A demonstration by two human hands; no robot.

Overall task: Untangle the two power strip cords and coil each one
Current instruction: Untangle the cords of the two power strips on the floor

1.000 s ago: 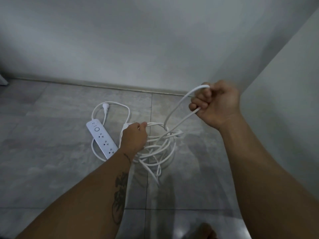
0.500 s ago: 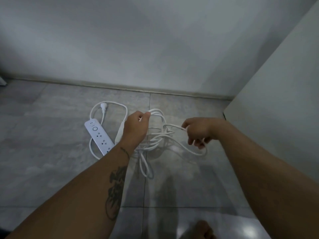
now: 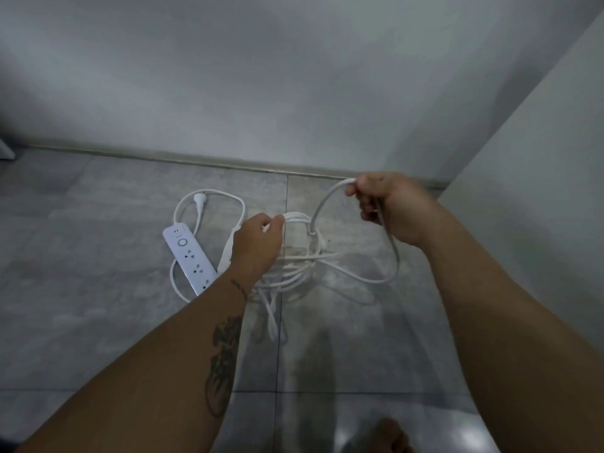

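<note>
A white power strip point(image 3: 191, 258) lies flat on the grey tiled floor, its cord looping back to a white plug point(image 3: 198, 198). My left hand point(image 3: 257, 243) is closed on a bundle of white cord loops point(image 3: 295, 220), and a second white strip point(image 3: 226, 250) hangs partly hidden behind that hand. My right hand point(image 3: 390, 207) is raised to the right and grips one loop of white cord point(image 3: 389, 253) that sags down and runs back into the bundle. More cord point(image 3: 273, 317) dangles below the bundle.
A pale wall point(image 3: 294, 76) meets the floor along a skirting line behind the cords. A white panel point(image 3: 539, 191) stands close on the right. A bare foot point(image 3: 390, 434) shows at the bottom edge. Grey floor tiles point(image 3: 81, 289) extend to the left.
My right hand dropped low beside the bundle, then rose again up and to the right with a cord loop. My left hand lifted slightly with the bundle.
</note>
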